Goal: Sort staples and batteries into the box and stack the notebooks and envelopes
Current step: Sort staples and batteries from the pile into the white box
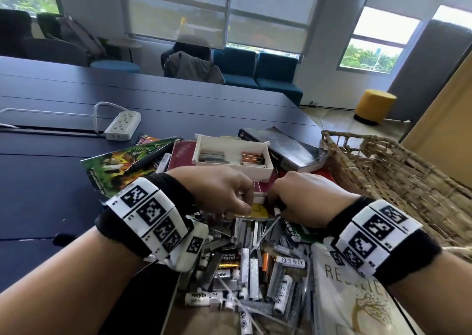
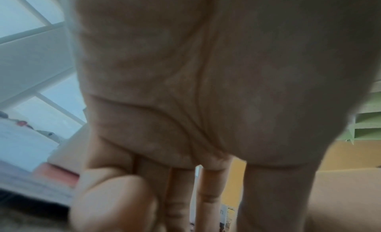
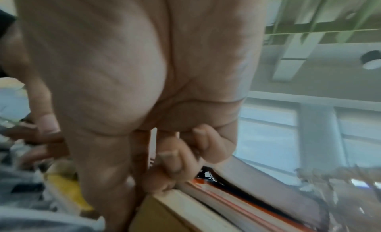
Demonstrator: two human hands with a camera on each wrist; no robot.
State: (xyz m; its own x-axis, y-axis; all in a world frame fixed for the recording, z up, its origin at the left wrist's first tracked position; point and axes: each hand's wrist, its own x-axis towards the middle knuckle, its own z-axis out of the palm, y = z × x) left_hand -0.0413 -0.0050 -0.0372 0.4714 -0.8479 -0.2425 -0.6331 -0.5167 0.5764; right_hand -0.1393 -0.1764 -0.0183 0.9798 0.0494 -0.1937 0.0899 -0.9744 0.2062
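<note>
Though hidden overhead, right hand [image 3: 128, 82] fingers [image 3: 171, 158] wrist-view curled on book edge [image 3: 185, 201].

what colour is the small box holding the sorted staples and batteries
White box, clearest in the head view.

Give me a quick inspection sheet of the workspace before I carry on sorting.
Surface: dark blue table, mostly covered near the person.
Job's things: white box holds staple strips on its left, batteries on its right; loose pile of batteries and staples in front; notebooks lie unstacked.
Clutter: wicker basket at right.
Grippers: left hand and right hand both reach into the pile, fingers curled; what they hold is hidden.
Cables: white power strip with cord.
Surroundings: chairs, yellow stool, windows.
</note>
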